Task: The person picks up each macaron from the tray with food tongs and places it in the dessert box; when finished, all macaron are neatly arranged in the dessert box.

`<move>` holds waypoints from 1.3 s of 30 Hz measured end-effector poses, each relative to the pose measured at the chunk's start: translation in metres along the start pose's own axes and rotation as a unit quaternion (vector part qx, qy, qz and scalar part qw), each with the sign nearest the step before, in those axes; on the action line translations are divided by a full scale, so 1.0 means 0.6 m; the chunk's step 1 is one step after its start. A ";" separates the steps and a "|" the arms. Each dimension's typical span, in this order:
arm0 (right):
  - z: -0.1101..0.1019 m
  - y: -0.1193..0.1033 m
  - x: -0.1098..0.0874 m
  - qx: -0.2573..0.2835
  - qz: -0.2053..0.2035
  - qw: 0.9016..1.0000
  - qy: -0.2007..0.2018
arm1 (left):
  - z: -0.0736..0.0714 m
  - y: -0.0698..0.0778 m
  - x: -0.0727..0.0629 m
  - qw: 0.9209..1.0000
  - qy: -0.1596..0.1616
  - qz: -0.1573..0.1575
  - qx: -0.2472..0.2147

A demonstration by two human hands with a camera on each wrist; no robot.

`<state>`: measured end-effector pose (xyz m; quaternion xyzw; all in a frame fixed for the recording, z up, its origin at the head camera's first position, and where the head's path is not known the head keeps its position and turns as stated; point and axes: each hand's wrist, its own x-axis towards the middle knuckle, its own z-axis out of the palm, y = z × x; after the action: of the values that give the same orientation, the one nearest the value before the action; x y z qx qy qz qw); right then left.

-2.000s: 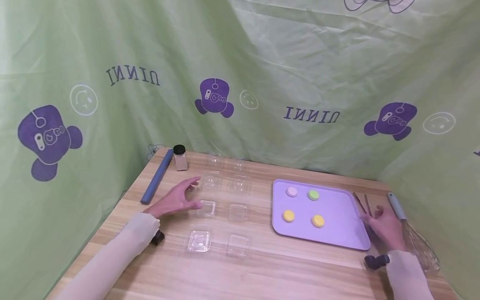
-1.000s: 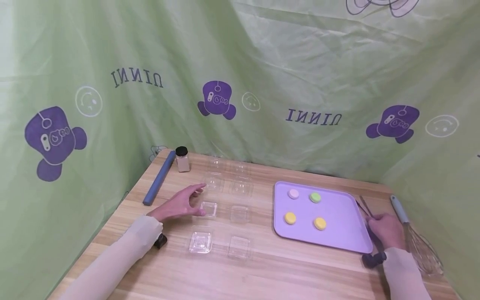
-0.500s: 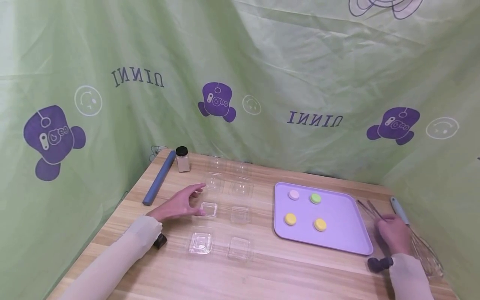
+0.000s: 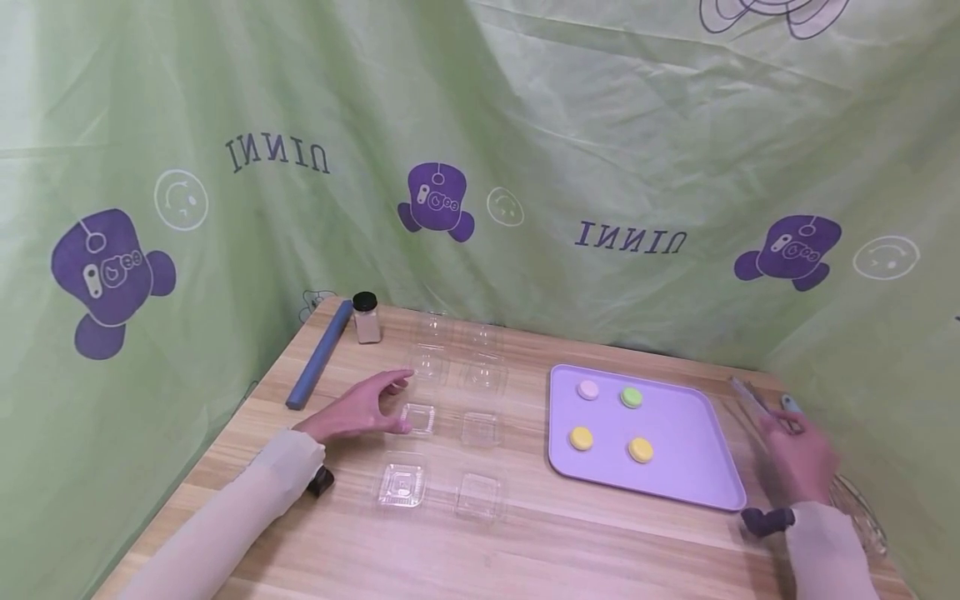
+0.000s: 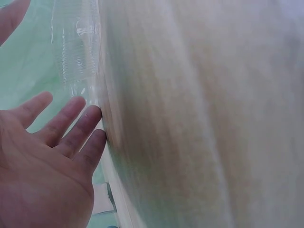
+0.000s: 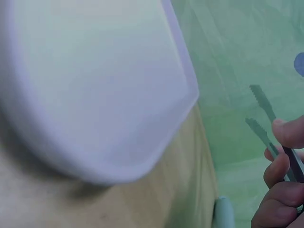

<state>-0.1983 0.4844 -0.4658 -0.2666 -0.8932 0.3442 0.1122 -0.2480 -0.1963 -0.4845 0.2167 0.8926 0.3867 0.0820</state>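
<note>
My right hand (image 4: pixel 802 457) grips a pair of serrated metal tongs (image 6: pixel 262 103), raised off the table just right of the purple tray (image 4: pixel 682 471). In the right wrist view the thumb and fingers wrap the tongs, whose tips stand apart with nothing between them. On the tray lie a pink macaron (image 4: pixel 588 390), a green macaron (image 4: pixel 632 397) and two yellow macarons (image 4: pixel 581 438). My left hand (image 4: pixel 354 410) is beside a small clear plastic box (image 4: pixel 418 419), thumb and fingers spread. The left wrist view shows its palm and extended fingers, holding nothing.
Several clear lidded boxes (image 4: pixel 402 485) stand opened in two columns left of the tray. A blue rolling pin (image 4: pixel 318 357) and a black-capped jar (image 4: pixel 367 318) lie at the back left. A whisk (image 4: pixel 855 508) is partly hidden behind my right hand. Green curtain surrounds the table.
My right hand has closed on the tongs beside the tray, lifted them and shifted right. The left hand has stayed almost still by the boxes.
</note>
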 end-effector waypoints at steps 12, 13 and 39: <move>-0.026 -0.049 0.007 -0.005 -0.062 0.998 0.017 | 0.002 0.004 -0.002 1.000 -0.006 -0.002 0.007; -0.027 -0.054 0.007 0.000 -0.069 0.997 0.017 | 0.002 0.005 -0.002 1.000 -0.006 -0.002 0.008; 0.043 -0.192 -0.038 -0.035 -0.235 0.971 -0.030 | 0.008 0.006 -0.008 0.999 -0.002 -0.006 0.046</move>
<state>-0.2353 0.3859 -0.4075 -0.0429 -0.9454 0.2842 0.1540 -0.2410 -0.1928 -0.4853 0.2157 0.9107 0.3439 0.0764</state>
